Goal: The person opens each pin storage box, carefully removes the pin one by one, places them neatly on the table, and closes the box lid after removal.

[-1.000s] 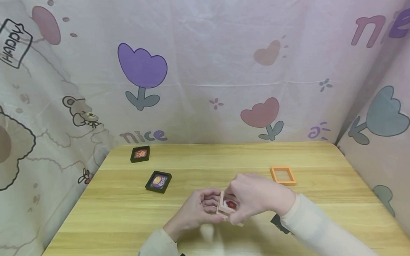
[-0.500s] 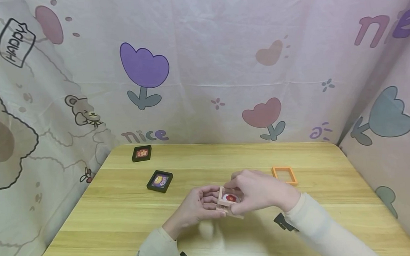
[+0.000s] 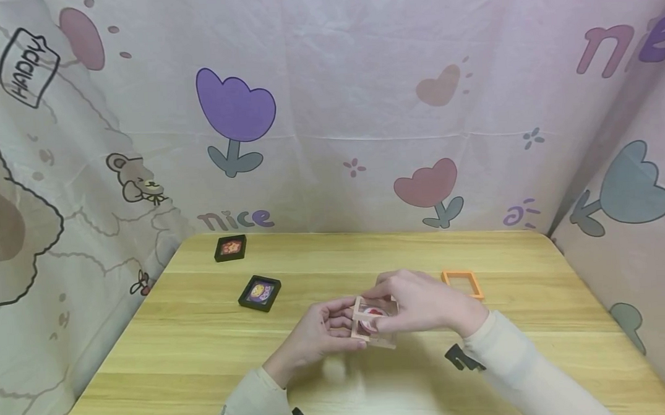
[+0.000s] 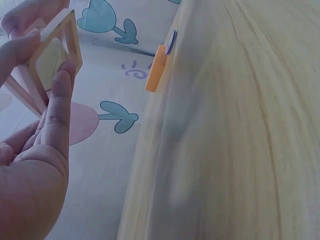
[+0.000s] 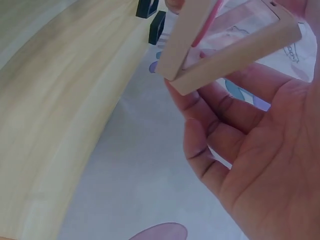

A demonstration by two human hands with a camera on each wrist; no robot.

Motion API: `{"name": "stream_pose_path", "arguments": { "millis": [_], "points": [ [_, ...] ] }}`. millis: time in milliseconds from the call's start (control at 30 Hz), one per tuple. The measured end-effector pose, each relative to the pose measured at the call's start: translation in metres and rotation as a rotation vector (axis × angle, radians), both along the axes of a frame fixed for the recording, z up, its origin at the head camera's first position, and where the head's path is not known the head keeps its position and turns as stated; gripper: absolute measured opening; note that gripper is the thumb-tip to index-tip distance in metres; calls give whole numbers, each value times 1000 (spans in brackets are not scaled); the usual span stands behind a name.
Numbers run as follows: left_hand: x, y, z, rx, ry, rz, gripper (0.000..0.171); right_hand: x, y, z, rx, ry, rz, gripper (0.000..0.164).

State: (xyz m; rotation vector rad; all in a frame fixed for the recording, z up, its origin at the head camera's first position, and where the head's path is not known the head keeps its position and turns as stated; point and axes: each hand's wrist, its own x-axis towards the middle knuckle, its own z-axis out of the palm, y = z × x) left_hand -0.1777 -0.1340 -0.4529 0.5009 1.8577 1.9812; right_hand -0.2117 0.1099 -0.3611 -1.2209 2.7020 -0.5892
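A pale pink display frame (image 3: 360, 309) with clear film panes is held above the table between both hands. In the right wrist view its two halves (image 5: 237, 55) stand apart in a V, meeting at one edge. A round white badge with a red flower (image 3: 373, 314) sits between the halves, partly covered by the right thumb. My left hand (image 3: 310, 337) grips the frame's left side, thumb in front and fingers behind. My right hand (image 3: 423, 302) pinches the upper half from the right, its thumb over the badge. In the left wrist view fingers (image 4: 61, 90) touch the film's outside.
Two black display frames with colourful pieces, one near (image 3: 260, 293) and one farther back (image 3: 230, 248), lie on the left of the wooden table (image 3: 205, 361). An orange frame (image 3: 446, 280) lies behind my right hand; beside it a round disc (image 4: 171, 42) shows in the left wrist view.
My right hand has risen slightly with the frame's upper half and the badge. The badge is now more covered by the right thumb. My left hand keeps its grip, almost still.
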Motion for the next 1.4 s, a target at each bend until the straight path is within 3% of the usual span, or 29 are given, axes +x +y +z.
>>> {"name": "stream_pose_path", "arguments": {
  "millis": [467, 867, 1400],
  "points": [
    [0, -2, 0, -31, 14, 16, 89, -12, 3, -6, -105, -32, 41, 35],
    [0, -1, 1, -22, -6, 26, 90, -19, 4, -12, -220, -84, 21, 29],
    [-4, -6, -2, -9, -50, 40, 94, -26, 2, -17, -310, -133, -93, 26]
  ]
}}
